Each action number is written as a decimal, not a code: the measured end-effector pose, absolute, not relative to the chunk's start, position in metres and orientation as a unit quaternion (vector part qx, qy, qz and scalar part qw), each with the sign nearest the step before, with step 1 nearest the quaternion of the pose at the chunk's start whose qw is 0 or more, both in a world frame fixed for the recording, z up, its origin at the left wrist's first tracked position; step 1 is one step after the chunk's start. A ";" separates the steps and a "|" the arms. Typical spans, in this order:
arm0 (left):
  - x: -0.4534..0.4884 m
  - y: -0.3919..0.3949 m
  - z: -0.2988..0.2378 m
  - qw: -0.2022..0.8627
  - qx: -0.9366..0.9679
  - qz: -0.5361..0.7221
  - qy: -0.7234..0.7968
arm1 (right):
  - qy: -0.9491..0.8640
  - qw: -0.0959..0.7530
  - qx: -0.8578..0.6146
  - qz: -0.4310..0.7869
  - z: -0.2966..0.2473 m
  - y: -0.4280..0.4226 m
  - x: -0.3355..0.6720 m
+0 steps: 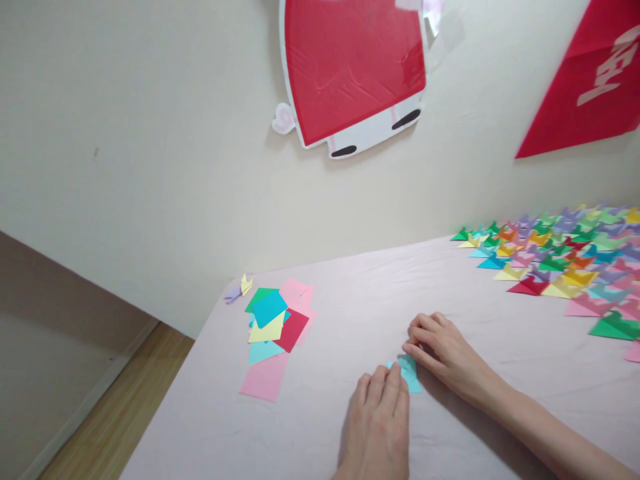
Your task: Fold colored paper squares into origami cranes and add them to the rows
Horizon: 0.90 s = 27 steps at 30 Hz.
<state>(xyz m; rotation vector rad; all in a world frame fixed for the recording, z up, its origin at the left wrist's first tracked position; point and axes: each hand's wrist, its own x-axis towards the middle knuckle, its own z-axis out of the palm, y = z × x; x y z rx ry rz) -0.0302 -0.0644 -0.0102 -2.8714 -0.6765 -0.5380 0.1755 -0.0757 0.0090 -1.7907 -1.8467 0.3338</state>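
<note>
A small light-blue sheet of origami paper (411, 375) lies on the cloth-covered surface between my two hands. My left hand (377, 413) rests flat, its fingers stretched out side by side over the sheet's left part and hiding it. At the upper right corner of the paper is my right hand (443, 347), with bent fingers and the thumb drawn in at the edge. What exactly its fingertips pinch is partly hidden.
Loose coloured paper squares (270, 330) overlap in a pile to the left. Two small folded paper pieces (245, 285) sit by the far left corner. Rows of folded paper birds (565, 260) cover the right side. A wall with red decorations (355, 67) stands behind.
</note>
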 end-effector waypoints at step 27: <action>-0.020 -0.060 -0.004 0.031 -0.964 -0.145 -0.220 | -0.665 0.242 -0.706 -0.003 -0.010 -0.090 0.180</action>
